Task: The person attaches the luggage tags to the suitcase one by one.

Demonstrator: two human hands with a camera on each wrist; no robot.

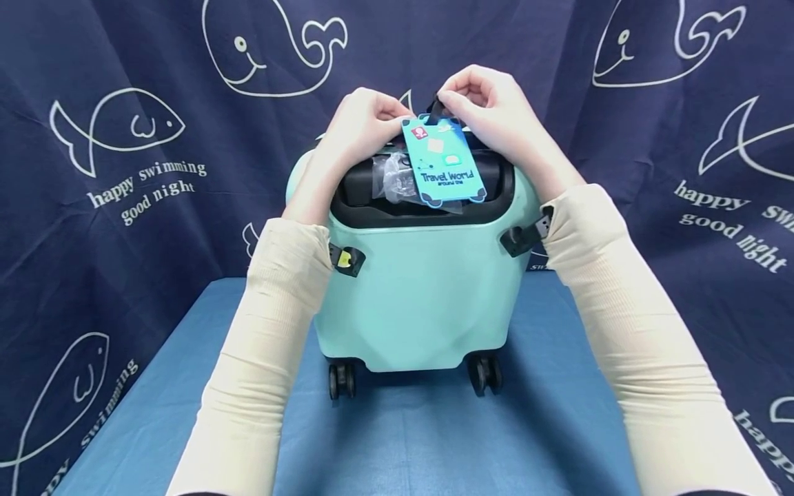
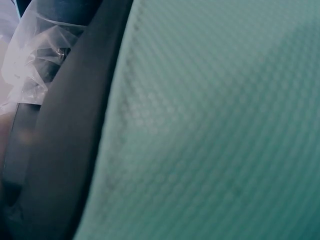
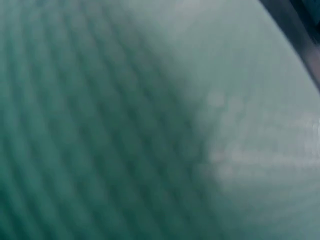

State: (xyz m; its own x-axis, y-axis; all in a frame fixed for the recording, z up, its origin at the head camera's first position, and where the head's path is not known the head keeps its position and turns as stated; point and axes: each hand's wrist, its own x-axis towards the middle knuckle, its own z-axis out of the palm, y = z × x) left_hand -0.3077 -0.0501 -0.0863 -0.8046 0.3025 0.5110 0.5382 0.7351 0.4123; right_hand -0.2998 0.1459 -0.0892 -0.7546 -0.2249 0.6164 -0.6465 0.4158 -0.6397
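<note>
A light blue luggage tag point(image 1: 448, 162) printed "Travel World" hangs over the top of a mint green suitcase point(image 1: 422, 296). My right hand point(image 1: 490, 107) pinches the tag's black strap point(image 1: 436, 110) between thumb and fingers. At the tag's upper left corner, my left hand point(image 1: 366, 127) has its thumb and curled fingers on the edge, seeming to pinch it. Crumpled clear plastic wrap point(image 1: 395, 178) covers part of the black handle point(image 1: 360, 182) behind the tag. Close up, both wrist views show mostly the ribbed green shell point(image 2: 215, 125); neither shows the fingers clearly.
The suitcase stands upright on black wheels point(image 1: 342, 380) on a blue-covered table point(image 1: 397, 441). A dark blue curtain point(image 1: 155, 241) with white fish and whale drawings hangs behind. Black wrist straps with small cameras point(image 1: 521, 240) sit close to the suitcase's front.
</note>
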